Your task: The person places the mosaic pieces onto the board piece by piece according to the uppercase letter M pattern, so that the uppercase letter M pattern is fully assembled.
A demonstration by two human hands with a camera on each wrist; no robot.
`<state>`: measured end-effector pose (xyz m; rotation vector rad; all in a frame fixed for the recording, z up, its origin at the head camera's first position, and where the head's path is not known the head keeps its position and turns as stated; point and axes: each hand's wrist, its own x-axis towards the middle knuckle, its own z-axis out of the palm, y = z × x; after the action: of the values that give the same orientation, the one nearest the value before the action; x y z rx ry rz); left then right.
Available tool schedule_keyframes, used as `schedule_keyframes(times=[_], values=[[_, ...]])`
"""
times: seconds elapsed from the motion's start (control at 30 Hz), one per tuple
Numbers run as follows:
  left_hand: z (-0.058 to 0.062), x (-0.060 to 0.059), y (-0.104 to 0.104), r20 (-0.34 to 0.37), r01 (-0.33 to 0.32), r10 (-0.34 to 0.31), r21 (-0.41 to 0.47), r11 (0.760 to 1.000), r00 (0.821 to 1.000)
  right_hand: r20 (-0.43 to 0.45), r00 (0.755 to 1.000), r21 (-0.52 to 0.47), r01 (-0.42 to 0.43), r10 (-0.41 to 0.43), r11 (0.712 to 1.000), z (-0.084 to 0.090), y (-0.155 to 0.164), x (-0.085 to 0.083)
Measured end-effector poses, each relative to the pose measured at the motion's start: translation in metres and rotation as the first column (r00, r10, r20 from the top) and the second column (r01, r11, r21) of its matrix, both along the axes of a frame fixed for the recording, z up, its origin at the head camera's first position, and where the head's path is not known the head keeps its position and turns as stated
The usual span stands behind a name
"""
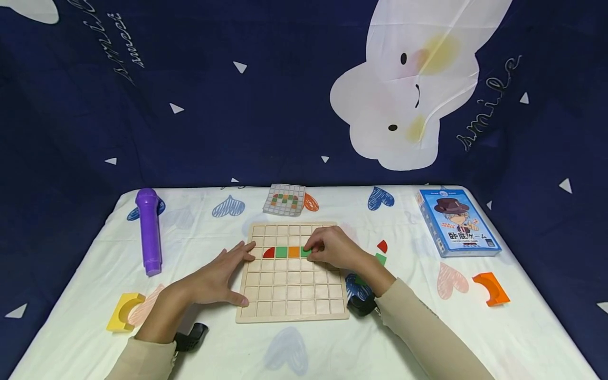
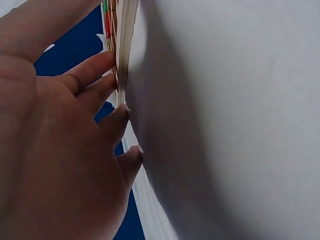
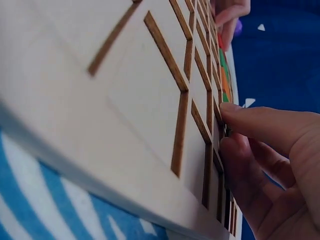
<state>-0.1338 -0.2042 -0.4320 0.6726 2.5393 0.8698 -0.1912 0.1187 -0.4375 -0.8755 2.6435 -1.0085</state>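
Wooden grid board (image 1: 292,295) lies flat mid-table, pale wood w/ shallow square cells. In its third row sits a short line of tiles running left-right: red quarter-round tile (image 1: 268,253), green square (image 1: 281,252), orange square (image 1: 294,252), then a green tile (image 1: 305,252) at the row's right end. Right hand (image 1: 332,250) is the one on it: fingertips curled down, pinching/pressing that green tile into its cell, so the piece lies directly under the grip, next cell right of the orange. Right wrist view shows the fingers (image 3: 260,127) at the cell edges, tile mostly hidden. Left hand (image 1: 218,277) lies flat, fingers straight & spread, touching the board's left edge, holding nothing. Spare red piece (image 1: 382,246) and green piece (image 1: 380,258) lie just right of the board, near the right wrist. Elsewhere: purple plastic cylinder (image 1: 149,232) far left, yellow arch block (image 1: 124,311), orange arch block (image 1: 492,288), blue card box (image 1: 457,222), pattern card (image 1: 285,199) behind the board. Cloth is white w/ heart prints.
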Motion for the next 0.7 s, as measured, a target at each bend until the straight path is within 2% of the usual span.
schedule_keyframes(times=[0.7], values=[[0.0018,0.0009,0.0009,0.010,-0.003,0.003,0.009,1.000,1.000,0.035,0.999,0.008,-0.003,0.003,1.000,0.0008,-0.0014,-0.0003]])
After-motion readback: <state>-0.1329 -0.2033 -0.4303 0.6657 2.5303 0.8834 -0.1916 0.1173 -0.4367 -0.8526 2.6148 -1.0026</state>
